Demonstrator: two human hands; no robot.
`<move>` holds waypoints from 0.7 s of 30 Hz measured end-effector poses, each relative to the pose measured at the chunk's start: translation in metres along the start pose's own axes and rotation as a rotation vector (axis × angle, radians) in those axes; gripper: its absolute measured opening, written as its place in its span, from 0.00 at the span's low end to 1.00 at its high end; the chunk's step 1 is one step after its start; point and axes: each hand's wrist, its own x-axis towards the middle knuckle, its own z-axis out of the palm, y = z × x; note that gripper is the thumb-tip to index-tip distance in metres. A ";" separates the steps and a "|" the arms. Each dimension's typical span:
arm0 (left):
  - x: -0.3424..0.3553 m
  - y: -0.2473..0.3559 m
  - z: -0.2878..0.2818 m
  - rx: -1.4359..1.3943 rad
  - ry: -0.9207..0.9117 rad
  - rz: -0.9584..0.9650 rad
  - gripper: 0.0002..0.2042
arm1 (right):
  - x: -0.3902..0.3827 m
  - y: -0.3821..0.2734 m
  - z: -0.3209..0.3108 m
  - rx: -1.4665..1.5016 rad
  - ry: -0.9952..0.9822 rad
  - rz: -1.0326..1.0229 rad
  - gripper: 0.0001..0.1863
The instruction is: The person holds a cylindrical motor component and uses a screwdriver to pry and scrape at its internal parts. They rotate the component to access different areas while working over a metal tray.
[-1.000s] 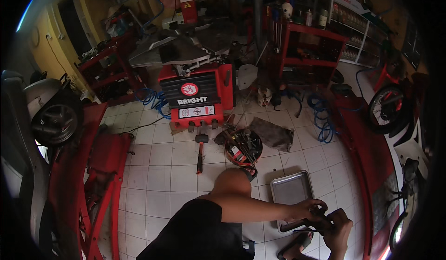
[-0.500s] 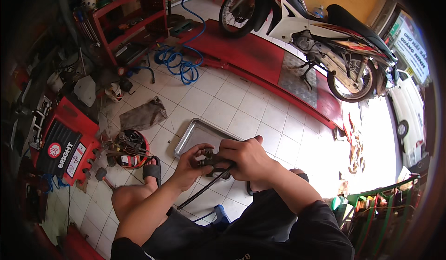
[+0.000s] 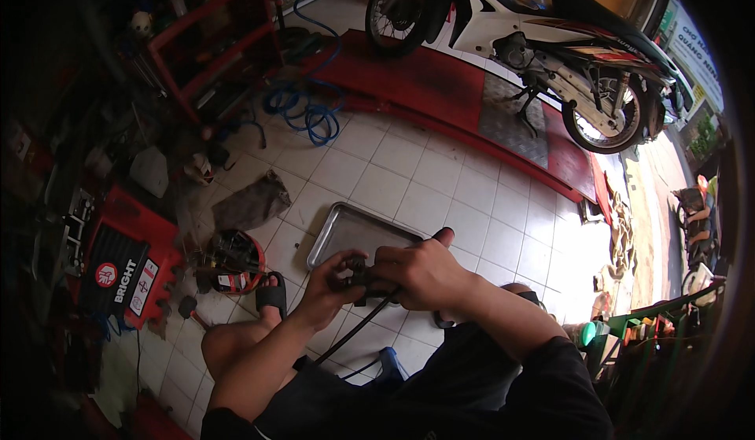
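Shifted since half a second earlier: the view has swung slightly, the tray and both hands sit a little lower and more central; the grip on the part reads unchanged.

Item: small dark metal part with a thin black cable [image 3: 363, 277] trailing from it down toward the lap. Location: held in the air between both hands, just over the near edge of the shallow rectangular grey metal tray [image 3: 346, 231], above the white tiled floor [image 3: 440, 173]. Its exact kind is too small and dark to tell.

Left hand [image 3: 330, 279]: fingers curled and closed on the left end of the part, thumb on top.
Right hand [image 3: 421, 271]: fingers wrapped round the right end, thumb raised and pointing away.

Progress, as a judgement: work on the part is mid-way. It is off the machine and in hand; nothing from it lies in the tray, which looks bare, so any taking apart or fitting appears yet to be done.

Surroundings, outward: black sandal [image 3: 271, 294] on the left foot beside the tray's near-left corner; round red tool holder [image 3: 228, 261] beyond it; grey rag [image 3: 252, 202]; red and black machine case [image 3: 126, 271]; coiled blue hose [image 3: 303, 106]; red ramp [image 3: 440, 98] carrying a white and black motorcycle [image 3: 543, 39].
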 end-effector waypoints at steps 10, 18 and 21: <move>0.002 0.015 -0.018 -0.329 0.000 0.040 0.26 | -0.015 0.046 -0.057 0.465 0.448 0.284 0.11; 0.009 0.041 -0.024 -0.633 -0.002 0.041 0.30 | -0.023 0.085 -0.025 0.875 0.469 0.739 0.20; 0.005 0.044 -0.028 -0.558 0.126 0.045 0.30 | -0.013 0.043 -0.034 0.504 0.306 0.727 0.16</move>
